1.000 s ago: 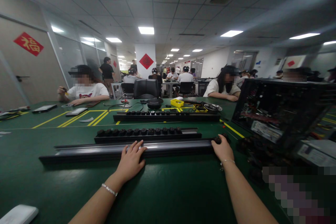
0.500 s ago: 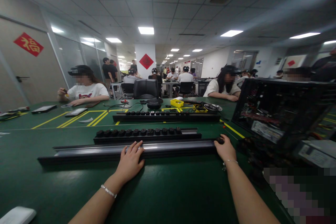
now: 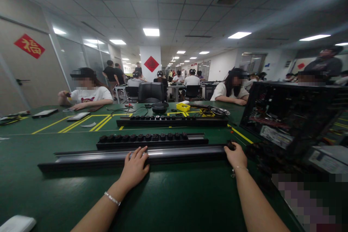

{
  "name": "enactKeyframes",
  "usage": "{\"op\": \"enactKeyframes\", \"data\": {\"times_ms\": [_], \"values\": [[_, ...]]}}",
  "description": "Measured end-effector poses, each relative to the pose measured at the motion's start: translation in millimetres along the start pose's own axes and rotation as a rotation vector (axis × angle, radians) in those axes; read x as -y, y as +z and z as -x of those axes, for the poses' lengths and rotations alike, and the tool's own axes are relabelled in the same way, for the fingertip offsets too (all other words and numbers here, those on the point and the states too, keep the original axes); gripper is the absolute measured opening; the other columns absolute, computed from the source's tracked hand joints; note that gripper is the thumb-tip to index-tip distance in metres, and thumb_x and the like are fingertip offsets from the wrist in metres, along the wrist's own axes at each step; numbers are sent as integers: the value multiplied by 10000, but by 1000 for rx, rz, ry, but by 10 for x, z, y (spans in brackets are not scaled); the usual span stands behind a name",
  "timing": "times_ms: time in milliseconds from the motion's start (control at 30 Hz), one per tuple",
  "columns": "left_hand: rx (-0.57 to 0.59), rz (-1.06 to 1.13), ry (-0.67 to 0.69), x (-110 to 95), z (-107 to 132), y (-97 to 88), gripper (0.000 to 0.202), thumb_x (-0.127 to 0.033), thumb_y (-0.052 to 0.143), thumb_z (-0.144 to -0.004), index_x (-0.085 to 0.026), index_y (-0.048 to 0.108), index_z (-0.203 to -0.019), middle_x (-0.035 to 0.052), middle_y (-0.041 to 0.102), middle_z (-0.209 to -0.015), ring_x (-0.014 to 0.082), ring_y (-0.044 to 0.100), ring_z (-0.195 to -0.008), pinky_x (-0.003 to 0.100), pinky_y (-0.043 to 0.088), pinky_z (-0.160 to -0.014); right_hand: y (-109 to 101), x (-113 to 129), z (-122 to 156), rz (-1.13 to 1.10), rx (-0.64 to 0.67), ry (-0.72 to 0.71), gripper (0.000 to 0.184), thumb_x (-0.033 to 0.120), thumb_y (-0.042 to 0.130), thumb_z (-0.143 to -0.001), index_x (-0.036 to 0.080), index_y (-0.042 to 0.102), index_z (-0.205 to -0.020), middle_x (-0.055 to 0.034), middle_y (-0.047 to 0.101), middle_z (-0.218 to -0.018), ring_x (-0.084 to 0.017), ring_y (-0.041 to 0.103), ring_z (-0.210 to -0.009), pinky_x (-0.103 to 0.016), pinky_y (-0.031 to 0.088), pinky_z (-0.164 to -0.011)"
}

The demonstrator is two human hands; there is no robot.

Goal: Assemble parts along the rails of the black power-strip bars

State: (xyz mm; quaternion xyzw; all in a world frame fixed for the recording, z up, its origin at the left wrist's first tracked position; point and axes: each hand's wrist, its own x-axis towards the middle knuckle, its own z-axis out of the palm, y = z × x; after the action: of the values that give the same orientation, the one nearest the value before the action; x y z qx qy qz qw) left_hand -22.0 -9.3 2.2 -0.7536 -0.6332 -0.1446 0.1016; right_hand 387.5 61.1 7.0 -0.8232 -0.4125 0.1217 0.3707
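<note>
Both our hands rest on a long black rail lying across the green tabletop.

At the near left corner a white device [image 3: 16, 223] lies on the tabletop [image 3: 176, 199]. Our left hand [image 3: 134, 168] lies flat and open on the long black rail [image 3: 89, 158], near its middle, with the fingers slightly spread over its top and nothing held. The rail runs left to right in front of us. Just behind it lies a socket strip [image 3: 152, 139], parallel to the rail, and farther back a second socket strip [image 3: 172, 120], with a yellow box [image 3: 183, 107] beyond that. Our right hand [image 3: 236, 156] is cupped over the rail's right end with its fingertips hidden, so we cannot tell whether it grips. To its right stands an open computer case [image 3: 288, 116]. Across the tabletop, at the left, a person [image 3: 87, 92] sits.
</note>
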Motion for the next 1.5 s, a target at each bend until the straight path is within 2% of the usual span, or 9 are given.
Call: {"op": "enactKeyframes", "data": {"times_ms": [333, 500, 767, 1367, 1500], "values": [[12, 14, -31, -17, -5, -3, 316, -270, 457, -742, -284, 572, -1036, 11, 395, -1384, 246, 290, -1286, 497, 196, -1011, -45, -39, -8, -14, -58, 39, 484, 442, 476, -715, 194, 545, -1125, -111, 620, -1039, -281, 573, -941, -376, 447, -829], [-6, 4, -14, -16, 1, -8, 305, -269, 447, -745, -291, 571, -1023, -1, 403, -1379, 242, 302, -1282, 499, 209, -1001, -67, -63, -17, -19, -54, 62, 470, 436, 462, -727, 203, 542, -1126, -115, 617, -1041, -287, 576, -930, -387, 451, -811], [12, 9, -35, -33, 2, -23, 304, -255, 456, -736, -278, 586, -1009, 14, 403, -1379, 240, 300, -1282, 489, 208, -1004, -27, -166, -90, -23, -126, 69, 463, 430, 466, -728, 169, 553, -1100, -146, 596, -1061, -302, 555, -978, -389, 440, -831], [-3, -10, -21, -30, 4, -21, 258, -354, 461, -771, -266, 587, -978, 16, 420, -1367, 261, 316, -1268, 495, 231, -982, -70, -132, -82, -27, -97, 143, 442, 451, 430, -761, 215, 542, -1117, -130, 548, -1125, -300, 538, -995, -398, 441, -819], [-29, 5, -18, 5, 22, -10, 249, -403, 445, -788, -261, 594, -929, 19, 450, -1342, 260, 349, -1245, 477, 262, -959, -74, -197, -130, -65, -102, 175, 442, 403, 464, -746, 195, 544, -1128, -125, 584, -1047, -279, 549, -969, -371, 430, -837]]}}
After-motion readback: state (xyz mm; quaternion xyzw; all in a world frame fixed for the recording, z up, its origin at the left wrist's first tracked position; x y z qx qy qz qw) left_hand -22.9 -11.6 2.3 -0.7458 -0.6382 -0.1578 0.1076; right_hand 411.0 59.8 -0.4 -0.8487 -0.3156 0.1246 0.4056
